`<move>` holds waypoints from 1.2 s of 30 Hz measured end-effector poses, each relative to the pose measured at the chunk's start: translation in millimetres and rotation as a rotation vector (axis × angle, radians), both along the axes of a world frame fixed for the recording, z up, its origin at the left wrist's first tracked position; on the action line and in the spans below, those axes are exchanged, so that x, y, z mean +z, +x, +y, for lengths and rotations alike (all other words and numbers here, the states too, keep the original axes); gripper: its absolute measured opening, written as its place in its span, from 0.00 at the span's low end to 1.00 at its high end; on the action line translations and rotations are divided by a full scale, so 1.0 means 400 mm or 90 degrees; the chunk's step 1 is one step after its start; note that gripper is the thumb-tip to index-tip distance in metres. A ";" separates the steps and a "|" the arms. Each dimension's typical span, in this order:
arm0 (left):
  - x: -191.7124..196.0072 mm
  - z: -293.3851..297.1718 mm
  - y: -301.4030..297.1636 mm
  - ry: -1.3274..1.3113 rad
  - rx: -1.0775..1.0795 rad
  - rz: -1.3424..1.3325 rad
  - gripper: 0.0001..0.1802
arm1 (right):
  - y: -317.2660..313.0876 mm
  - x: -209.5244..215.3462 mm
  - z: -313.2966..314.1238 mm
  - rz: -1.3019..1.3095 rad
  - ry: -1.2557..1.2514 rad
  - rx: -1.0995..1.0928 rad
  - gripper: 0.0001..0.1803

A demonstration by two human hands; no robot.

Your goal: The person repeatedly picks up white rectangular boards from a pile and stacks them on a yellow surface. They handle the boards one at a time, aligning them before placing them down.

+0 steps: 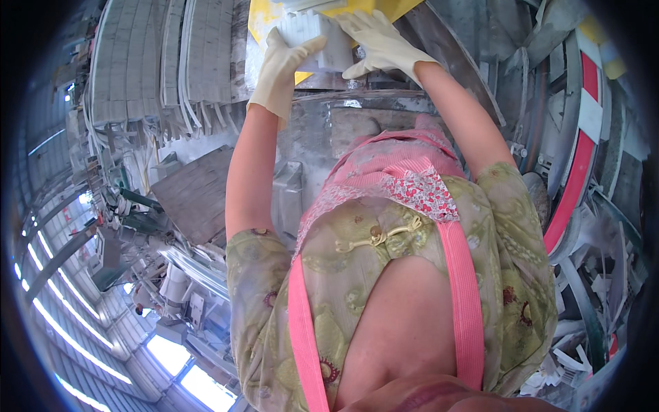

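White block (321, 42) clamped between both gloved hands: left hand (285, 65) fingers curled on its side, right hand (379, 42) fingers spread on top, above yellow surface (264, 17).

Bright daylight, glaring windows lower left — strong fisheye bending, dark rim, slight softness.

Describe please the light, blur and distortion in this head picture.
Head view: strong fisheye bending, dark round rim; the windows at lower left glare white; daylight is even on both gloved hands, left hand and right hand, on the white block; the edges look soft.
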State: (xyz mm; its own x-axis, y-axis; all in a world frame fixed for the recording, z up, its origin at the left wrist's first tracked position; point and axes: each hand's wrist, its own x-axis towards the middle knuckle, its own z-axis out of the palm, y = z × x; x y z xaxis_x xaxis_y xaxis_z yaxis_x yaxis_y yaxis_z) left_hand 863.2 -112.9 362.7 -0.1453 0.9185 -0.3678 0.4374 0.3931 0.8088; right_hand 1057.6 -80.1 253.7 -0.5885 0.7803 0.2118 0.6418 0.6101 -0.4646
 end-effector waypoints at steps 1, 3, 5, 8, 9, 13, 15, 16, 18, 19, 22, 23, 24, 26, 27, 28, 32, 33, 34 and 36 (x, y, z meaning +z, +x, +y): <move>0.001 -0.002 0.001 -0.004 0.007 0.022 0.55 | -0.003 -0.006 -0.003 -0.021 -0.003 -0.006 0.67; 0.003 -0.006 0.002 0.000 -0.006 -0.014 0.56 | -0.013 -0.017 -0.003 -0.064 -0.003 -0.023 0.68; 0.005 -0.008 0.002 0.005 -0.016 -0.028 0.56 | -0.026 -0.025 0.000 -0.066 0.005 -0.034 0.69; 0.011 -0.008 0.006 0.019 -0.012 -0.032 0.56 | -0.041 -0.026 0.004 0.010 0.045 -0.036 0.69; 0.015 -0.008 0.008 0.021 -0.012 -0.036 0.56 | -0.042 -0.022 0.004 0.046 0.072 -0.036 0.69; 0.032 -0.019 0.016 0.022 -0.018 -0.033 0.55 | -0.036 0.012 0.002 0.181 0.007 -0.004 0.70; 0.036 -0.023 0.018 0.008 -0.015 -0.030 0.53 | -0.033 0.033 0.001 0.216 -0.013 0.029 0.65; 0.036 -0.022 0.018 0.018 -0.018 -0.037 0.52 | -0.035 0.043 0.001 0.233 -0.021 0.045 0.63; 0.031 -0.018 0.017 0.011 -0.011 -0.039 0.50 | -0.041 0.056 0.000 0.307 -0.093 0.043 0.64; 0.027 -0.014 0.016 0.013 -0.011 -0.046 0.49 | -0.045 0.059 -0.001 0.344 -0.130 0.041 0.64; 0.013 -0.002 0.012 0.012 0.003 -0.039 0.48 | -0.053 0.058 -0.004 0.339 -0.073 0.014 0.65; 0.009 -0.001 0.010 0.008 0.002 -0.030 0.48 | -0.054 0.055 -0.005 0.323 -0.054 0.016 0.66; 0.005 -0.002 0.007 0.003 0.003 -0.022 0.49 | -0.052 0.052 -0.006 0.306 -0.036 0.020 0.66; 0.000 -0.007 0.004 0.012 -0.004 -0.035 0.49 | -0.043 0.046 -0.006 0.274 -0.003 0.021 0.67; -0.002 -0.009 0.003 0.026 -0.013 -0.056 0.49 | -0.036 0.044 -0.006 0.258 0.013 0.018 0.68; -0.003 -0.010 0.002 0.041 -0.022 -0.077 0.48 | -0.028 0.043 -0.005 0.243 0.029 0.016 0.68; 0.000 -0.004 0.000 0.008 -0.019 -0.020 0.48 | 0.010 0.035 -0.003 0.212 0.060 0.053 0.70; 0.002 -0.001 0.000 0.007 -0.023 -0.035 0.49 | 0.015 0.032 -0.004 0.183 0.066 0.047 0.69; 0.004 -0.001 0.000 0.001 -0.009 -0.041 0.49 | 0.016 0.029 -0.007 0.154 0.074 0.043 0.69; 0.008 -0.003 0.000 -0.002 -0.023 -0.026 0.50 | 0.005 0.023 -0.016 -0.008 0.041 0.002 0.72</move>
